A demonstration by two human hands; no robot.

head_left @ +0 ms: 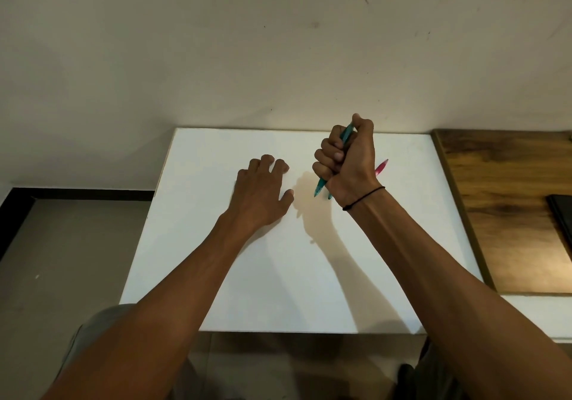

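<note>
My right hand [346,161] is raised in a fist above the white table [216,275], gripping teal pens [319,186] whose ends stick out above and below the fist. A pink pen [381,167] shows just behind the hand's right side; whether the hand holds it I cannot tell. My left hand [263,192] rests palm down on the table to the left of the fist, fingers slightly bent, holding nothing.
A wooden board [510,213] adjoins the table on the right, with a dark flat object [561,213] at its right edge. A scuffed wall [278,43] stands right behind the table. Grey floor [62,260] lies to the left.
</note>
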